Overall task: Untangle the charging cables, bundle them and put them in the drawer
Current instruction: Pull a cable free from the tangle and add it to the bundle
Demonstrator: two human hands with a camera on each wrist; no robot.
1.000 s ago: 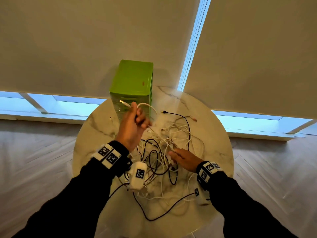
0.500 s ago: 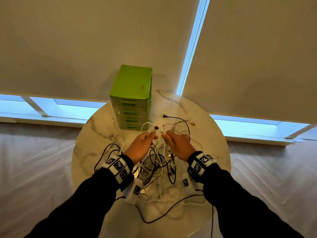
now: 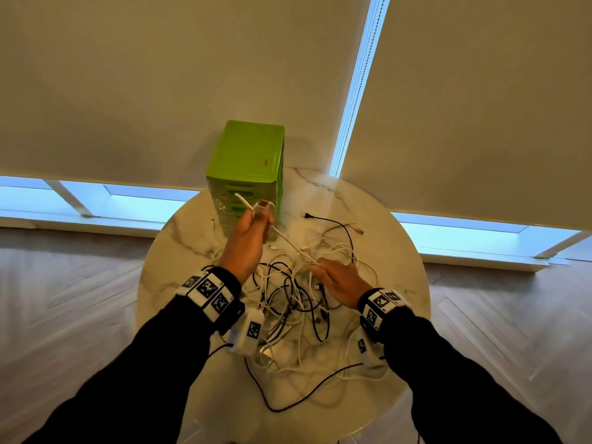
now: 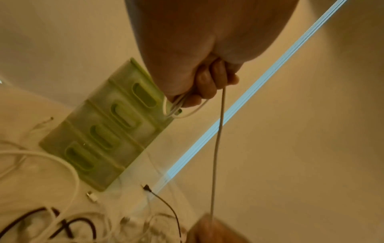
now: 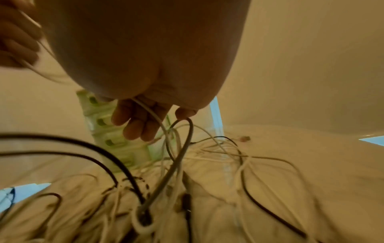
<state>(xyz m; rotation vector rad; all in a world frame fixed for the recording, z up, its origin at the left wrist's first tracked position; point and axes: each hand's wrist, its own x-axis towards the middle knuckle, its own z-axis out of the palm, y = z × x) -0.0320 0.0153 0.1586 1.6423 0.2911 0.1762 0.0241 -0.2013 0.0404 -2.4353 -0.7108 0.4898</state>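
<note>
A tangle of white and black charging cables (image 3: pixel 294 293) lies in the middle of the round marble table (image 3: pixel 387 251). My left hand (image 3: pixel 251 235) is raised in front of the green drawer unit (image 3: pixel 246 155) and grips looped turns of a white cable (image 3: pixel 288 241). That cable runs taut down to my right hand (image 3: pixel 339 277), which hovers low over the tangle. In the left wrist view the fingers (image 4: pixel 205 82) curl round the white cable (image 4: pixel 218 139). In the right wrist view the white cable (image 5: pixel 151 113) passes through the fingers (image 5: pixel 133 125). All drawers (image 4: pixel 99 136) look closed.
A black cable end (image 3: pixel 307 215) and a pink-tipped plug (image 3: pixel 360 230) lie loose at the table's far right. A long black cable (image 3: pixel 288 408) loops near the front edge. Window blinds stand behind the table; wooden floor surrounds it.
The hands were together above the tangle half a second ago. My left hand has since risen toward the drawer unit, drawing the white cable out; the right hand dropped back to the tangle.
</note>
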